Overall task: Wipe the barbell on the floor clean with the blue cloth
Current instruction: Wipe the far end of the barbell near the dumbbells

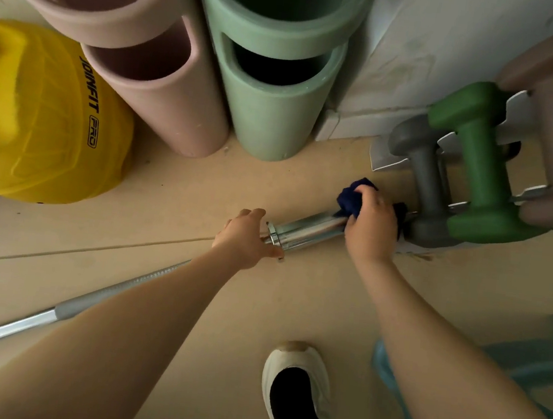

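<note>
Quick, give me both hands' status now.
Left hand: open, fingers resting on the barbell at its collar.
Right hand: gripping the blue cloth against the barbell sleeve.

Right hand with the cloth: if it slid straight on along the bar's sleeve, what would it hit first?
Probably the grey dumbbell on the rack, close beyond the right hand and blue cloth; depth is unclear.
</note>
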`<state>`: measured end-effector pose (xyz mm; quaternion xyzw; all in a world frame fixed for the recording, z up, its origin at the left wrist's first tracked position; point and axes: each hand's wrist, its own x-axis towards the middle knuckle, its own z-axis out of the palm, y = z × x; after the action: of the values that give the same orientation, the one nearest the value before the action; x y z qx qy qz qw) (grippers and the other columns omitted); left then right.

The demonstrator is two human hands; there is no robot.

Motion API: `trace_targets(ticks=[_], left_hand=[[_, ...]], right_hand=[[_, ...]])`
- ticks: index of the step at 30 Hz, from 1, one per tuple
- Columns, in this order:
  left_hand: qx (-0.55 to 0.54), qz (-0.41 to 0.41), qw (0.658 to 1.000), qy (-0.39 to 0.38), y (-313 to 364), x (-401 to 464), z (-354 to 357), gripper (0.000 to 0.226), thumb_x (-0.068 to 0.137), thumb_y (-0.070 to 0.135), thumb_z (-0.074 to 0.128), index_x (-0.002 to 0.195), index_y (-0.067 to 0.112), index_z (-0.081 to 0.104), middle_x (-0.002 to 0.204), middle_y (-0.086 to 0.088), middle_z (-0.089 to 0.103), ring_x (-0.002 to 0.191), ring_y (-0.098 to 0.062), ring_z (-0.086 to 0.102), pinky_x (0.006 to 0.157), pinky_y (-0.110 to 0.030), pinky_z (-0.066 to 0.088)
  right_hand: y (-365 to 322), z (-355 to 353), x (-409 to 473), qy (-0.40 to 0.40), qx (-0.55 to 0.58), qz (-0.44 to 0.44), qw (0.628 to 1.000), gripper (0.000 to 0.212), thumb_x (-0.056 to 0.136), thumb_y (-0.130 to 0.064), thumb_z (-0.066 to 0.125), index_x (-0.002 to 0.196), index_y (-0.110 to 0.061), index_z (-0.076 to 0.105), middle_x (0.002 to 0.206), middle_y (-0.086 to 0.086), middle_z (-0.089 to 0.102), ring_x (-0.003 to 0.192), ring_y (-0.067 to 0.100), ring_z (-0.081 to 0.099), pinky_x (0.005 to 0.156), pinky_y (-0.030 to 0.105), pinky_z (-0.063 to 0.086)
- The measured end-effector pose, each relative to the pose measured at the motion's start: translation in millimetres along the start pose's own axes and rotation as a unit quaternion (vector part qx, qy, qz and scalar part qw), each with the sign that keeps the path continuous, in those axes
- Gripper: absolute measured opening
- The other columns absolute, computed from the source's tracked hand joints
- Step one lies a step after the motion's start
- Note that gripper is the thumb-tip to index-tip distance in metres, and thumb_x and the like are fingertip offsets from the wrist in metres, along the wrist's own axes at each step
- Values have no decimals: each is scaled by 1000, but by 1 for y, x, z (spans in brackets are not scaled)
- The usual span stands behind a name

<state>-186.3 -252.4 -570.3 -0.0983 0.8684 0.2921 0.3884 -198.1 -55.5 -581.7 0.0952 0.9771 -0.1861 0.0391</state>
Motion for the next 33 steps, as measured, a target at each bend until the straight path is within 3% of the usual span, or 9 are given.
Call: trace_targets(ticks=[5,10,14,18,22,25,28,30,33], left_hand=[[-29,-7,1000,3,-3,8,-7,95,69,29,81,145,16,27,145,-8,35,133,-29,33,102,-45,43],[-85,-18,996,24,-2,8,-15,87,74,25,78,145,15,27,139,-7,42,122,-25,46,86,-28,48],[-193,-44,979,49,0,10,-20,64,73,17,79,129,8,49,94,-3,58,85,-20,54,56,-16,42],[-113,10,987,112,-2,7,-20,37,85,21,67,120,15,60,120,-7,57,105,-26,56,85,-36,51],[71,102,985,121,-3,-3,-13,50,90,33,57,136,16,46,142,-2,43,130,-24,38,107,-39,33],[163,105,976,105,-3,-6,-6,74,82,40,67,142,17,31,148,1,33,135,-22,30,108,-38,29],[192,111,966,134,-1,-4,-5,63,83,38,65,135,17,37,142,0,38,133,-21,33,105,-36,31],[209,111,963,130,1,-4,-8,65,85,38,63,139,17,33,145,0,36,135,-22,29,107,-35,29],[227,109,962,108,2,-4,-13,67,87,40,59,142,17,29,146,-1,33,137,-23,27,108,-36,28]], right_hand=[[-6,8,-26,-78,45,-107,990,41,74,6,65,111,-7,57,123,11,60,130,31,43,112,43,26],[-13,6,-20,-11,118,28,993,38,79,4,60,115,-9,56,130,9,57,136,26,35,110,46,33],[-36,15,-42,-87,100,-88,987,41,76,0,63,115,-13,59,135,4,55,135,23,37,111,42,30],[-41,21,-42,-144,74,-181,970,44,80,-2,60,121,-17,55,144,-1,45,140,17,29,115,35,13],[-36,20,-27,-41,114,-32,992,46,77,4,63,120,-11,54,142,6,47,139,23,31,114,45,26],[-51,22,-39,-104,125,-89,983,46,78,3,63,122,-9,53,146,5,42,141,23,26,116,40,25],[-46,18,-41,-184,87,-208,957,45,81,1,62,123,-12,52,149,1,37,142,20,24,115,35,23],[-31,16,-31,-155,41,-237,958,41,80,4,60,118,-11,56,147,2,40,140,23,28,111,37,28],[-26,21,-28,-62,54,-134,988,39,73,9,64,108,-9,58,143,6,46,137,29,34,111,42,28]])
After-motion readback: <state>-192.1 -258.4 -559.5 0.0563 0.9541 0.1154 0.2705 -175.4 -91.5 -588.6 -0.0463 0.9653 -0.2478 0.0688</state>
